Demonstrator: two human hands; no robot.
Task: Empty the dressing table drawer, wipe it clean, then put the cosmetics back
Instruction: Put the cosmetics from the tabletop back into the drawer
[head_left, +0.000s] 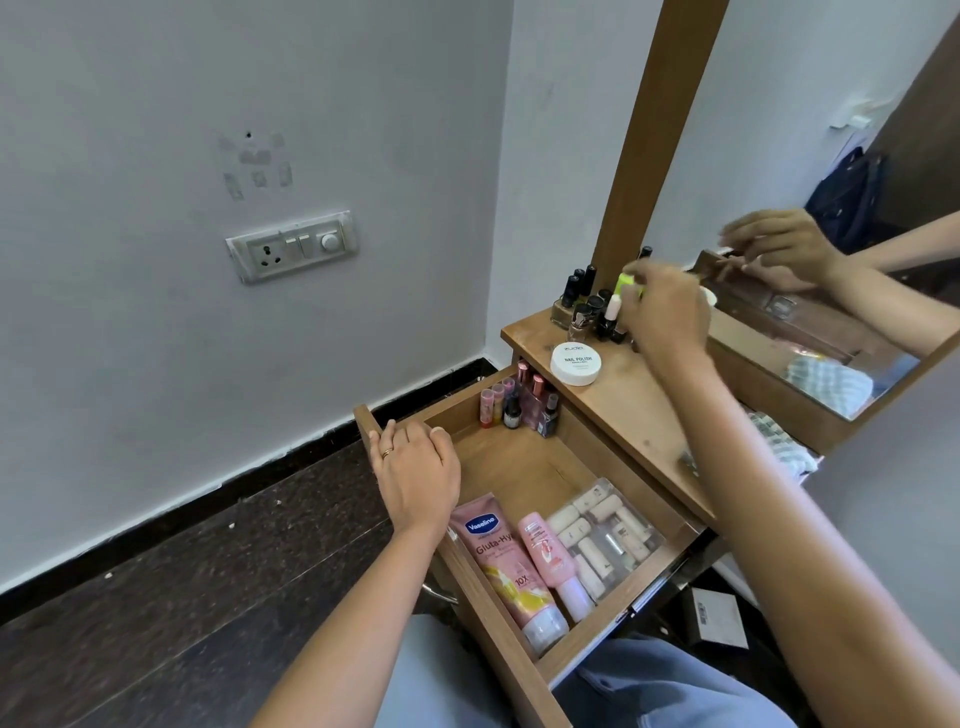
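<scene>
The emptying step is in hand: the right hand (662, 306) is over the back of the desk (634, 405), its fingers pinching a small green bottle (626, 283) just beside the group of nail polish bottles (587, 306) near the mirror (831, 208). The bottle seems to stand about upright, its long axis vertical, but the fingers hide much of it and the picture is blurred there. To do this well, the person should set it down on its base in a free place, not pushing the neighbours, which would fall easily. The left hand (415, 478) grips the front edge of the open drawer (519, 467), fingers curled over it, which keeps it steady. Inside are the Vaseline tube (506, 566) and the pink bottle (550, 558), lying flat side by side with caps toward the person, the clear box (608, 535) beside them, and some small bottles (519, 405) standing in the far corner
</scene>
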